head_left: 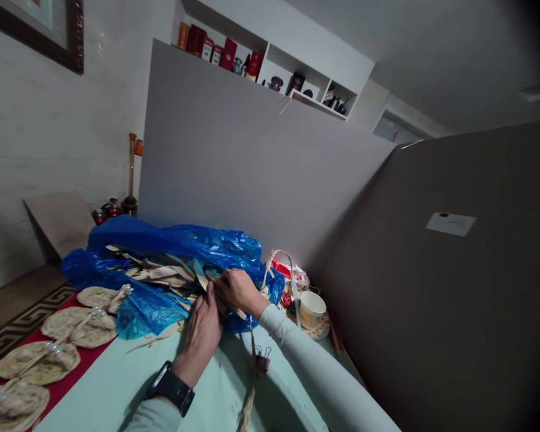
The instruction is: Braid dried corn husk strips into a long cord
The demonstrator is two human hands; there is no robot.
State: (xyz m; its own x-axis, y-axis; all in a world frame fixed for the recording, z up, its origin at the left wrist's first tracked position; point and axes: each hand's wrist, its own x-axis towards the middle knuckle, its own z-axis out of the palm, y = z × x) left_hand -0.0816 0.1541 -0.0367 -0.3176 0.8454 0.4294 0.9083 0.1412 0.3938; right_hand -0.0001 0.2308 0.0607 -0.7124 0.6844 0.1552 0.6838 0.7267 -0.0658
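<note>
A heap of pale dried husk strips (pixel 166 273) lies in an open blue plastic bag (pixel 130 237). At the bag's right side, my right hand (pixel 243 291) is closed with its fingers curled round some of the strips. My left hand (pixel 202 336), with a black watch on the wrist, meets it from the near side, thumb and fingers pinching at the same strips. The fingertips of both hands are partly hidden. A twisted husk cord (pixel 248 402) hangs below my right hand, down the pale green tabletop (pixel 117 378).
Flat oval woven pieces with beads (pixel 78 327) lie on red cloth at the left. A dark binder clip (pixel 263 360) is near my right forearm. To the right stand a white tub (pixel 312 306) and a red-and-white packet (pixel 292 273). Grey panels (pixel 252 162) enclose the back and right.
</note>
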